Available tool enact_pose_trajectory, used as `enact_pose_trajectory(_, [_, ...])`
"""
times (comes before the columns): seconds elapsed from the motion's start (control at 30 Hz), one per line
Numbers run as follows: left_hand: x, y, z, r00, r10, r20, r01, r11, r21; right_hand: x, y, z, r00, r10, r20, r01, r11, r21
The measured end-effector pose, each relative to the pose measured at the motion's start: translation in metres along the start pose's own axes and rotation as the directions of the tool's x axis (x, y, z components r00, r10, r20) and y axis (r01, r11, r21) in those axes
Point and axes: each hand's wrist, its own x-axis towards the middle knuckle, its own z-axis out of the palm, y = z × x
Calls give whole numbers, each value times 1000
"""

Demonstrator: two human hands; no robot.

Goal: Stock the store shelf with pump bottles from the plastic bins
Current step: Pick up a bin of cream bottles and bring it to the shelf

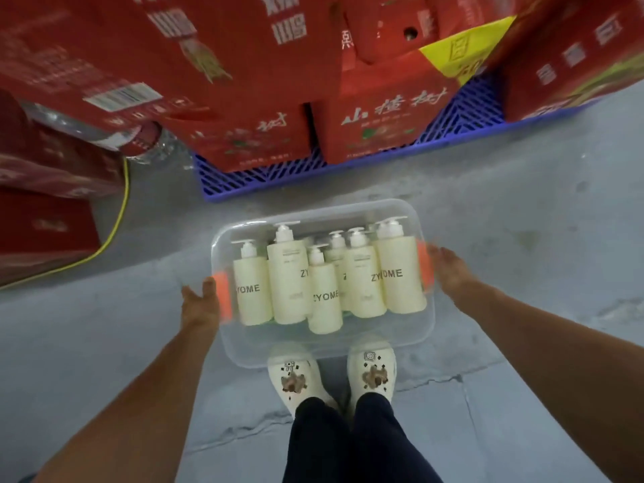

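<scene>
A clear plastic bin (380, 346) with a clear lid and orange side latches is in front of me above my feet. Several cream pump bottles (289, 284) marked ZYOME lie inside it, pump heads pointing away from me. My left hand (200, 305) is at the bin's left end beside the orange latch (223, 294), thumb up against it and fingers out of sight under the edge. My right hand (453, 270) is at the right end next to the other orange latch (423, 266), fingers stretched along the side. No store shelf is in view.
Red cartons (383, 123) are stacked on a blue plastic pallet (244, 179) just beyond the bin. More red boxes (45, 221) and wrapped water bottles (153, 144) stand at the left, with a yellow cable (122, 210) on the grey floor. My white clogs (296, 378) are below the bin.
</scene>
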Motion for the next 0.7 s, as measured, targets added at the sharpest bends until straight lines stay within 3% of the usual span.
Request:
enact_pose_trajectory(0.13, [20,-13,8,970,-196,146,236,909,-343,19,4,10,986,86,-143,-61,984,170])
enact_pose_trajectory(0.23, [25,-19,6,976,-135,168,187,918,-349,20,4,11,981,142,-136,-102,958,267])
enact_pose_trajectory(0.4, [26,-20,12,950,-133,283,235,900,-368,16,-2,18,973,230,3,-219,926,307])
enact_pose_trajectory(0.7, [2,-17,-11,967,-138,212,195,941,-278,-28,-5,2,983,182,18,-181,956,230])
